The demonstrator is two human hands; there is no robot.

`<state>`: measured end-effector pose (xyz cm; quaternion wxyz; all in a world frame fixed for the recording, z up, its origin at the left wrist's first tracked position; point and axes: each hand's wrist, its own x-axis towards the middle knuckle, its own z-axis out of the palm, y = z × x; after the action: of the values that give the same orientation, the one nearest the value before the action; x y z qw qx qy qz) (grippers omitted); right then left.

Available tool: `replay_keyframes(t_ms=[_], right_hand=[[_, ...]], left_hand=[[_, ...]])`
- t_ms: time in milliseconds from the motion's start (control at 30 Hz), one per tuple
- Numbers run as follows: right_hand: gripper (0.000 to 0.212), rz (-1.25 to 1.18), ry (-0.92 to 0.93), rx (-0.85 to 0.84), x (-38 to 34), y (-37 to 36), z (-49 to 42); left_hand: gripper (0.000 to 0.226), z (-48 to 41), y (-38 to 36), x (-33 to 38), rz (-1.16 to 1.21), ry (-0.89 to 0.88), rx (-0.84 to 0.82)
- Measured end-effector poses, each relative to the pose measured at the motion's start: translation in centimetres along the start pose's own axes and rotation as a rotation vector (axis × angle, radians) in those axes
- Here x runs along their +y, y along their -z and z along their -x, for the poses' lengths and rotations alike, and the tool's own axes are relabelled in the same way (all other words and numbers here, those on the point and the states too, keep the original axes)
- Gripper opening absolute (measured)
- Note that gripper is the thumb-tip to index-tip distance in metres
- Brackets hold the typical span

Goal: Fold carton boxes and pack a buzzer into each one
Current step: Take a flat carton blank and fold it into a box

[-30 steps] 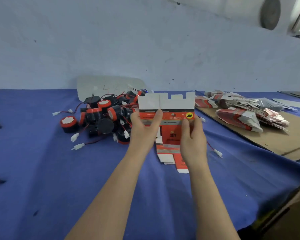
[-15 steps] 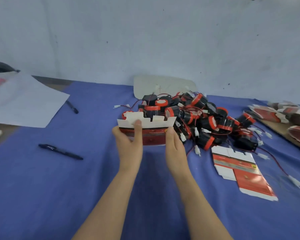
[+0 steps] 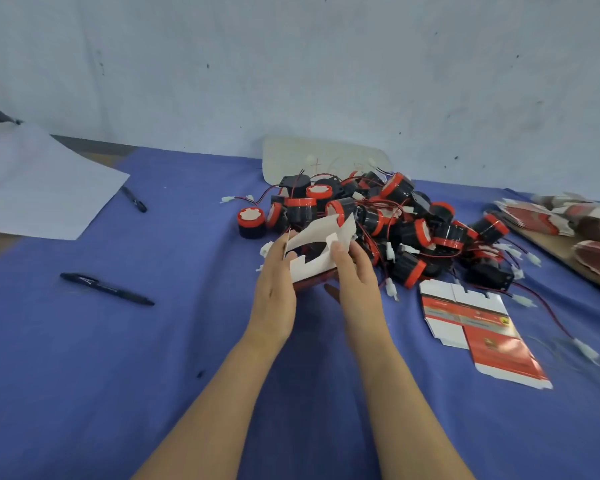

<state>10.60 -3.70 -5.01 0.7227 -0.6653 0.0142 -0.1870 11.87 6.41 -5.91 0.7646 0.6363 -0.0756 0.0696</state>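
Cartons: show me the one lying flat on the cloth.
The flat carton, right of the right hand; it and the left hand hold the opened carton.

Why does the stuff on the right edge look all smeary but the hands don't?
Head view: the stack of flat red-and-white cartons at the right edge is smeared, likely by camera motion and wide-angle stretch; the left hand and right hand, mid-frame, look crisp holding the half-folded white carton box.

Packing workshop: heaped buzzers (image 3: pixel 378 220), stacked flat cartons (image 3: pixel 548 216), blue-clothed bench (image 3: pixel 84 341).
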Motion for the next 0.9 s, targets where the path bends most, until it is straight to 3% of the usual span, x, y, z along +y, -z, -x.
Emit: replay_keyframes(t_ms=[233, 400, 567, 700, 767, 833, 900], right_hand=[[0.050, 0.182, 0.038, 0.004, 0.9, 0.4, 0.1], [0.070, 0.374, 0.060, 0.010, 1.6, 0.1, 0.5], [0.052, 0.401, 0.172, -0.111, 1.0, -0.6, 0.8], [0.039, 0.076, 0.024, -0.140, 0.1, -1.2, 0.3], [0.044, 0.120, 0.018, -0.237, 0.4, -0.8, 0.7], [0.053, 0.180, 0.031, -0.183, 0.7, -0.2, 0.8], [0.054, 0.218, 0.079, -0.084, 1.0, 0.1, 0.6]], left_hand=[[0.032, 0.5, -0.1, 0.0, 0.035, -0.056, 0.050], [0.022, 0.5, 0.1, -0.7, -0.269, -0.154, 0.050], [0.037, -0.2, 0.8, -1.0, -0.320, -0.129, 0.112], [0.040, -0.3, 1.1, -0.7, -0.253, -0.092, 0.139], [0.036, -0.3, 1.0, -0.5, -0.208, -0.080, 0.113], [0.030, -0.1, 0.6, -0.4, -0.204, -0.087, 0.054], [0.040, 0.2, 0.2, -0.3, -0.205, -0.110, -0.045]])
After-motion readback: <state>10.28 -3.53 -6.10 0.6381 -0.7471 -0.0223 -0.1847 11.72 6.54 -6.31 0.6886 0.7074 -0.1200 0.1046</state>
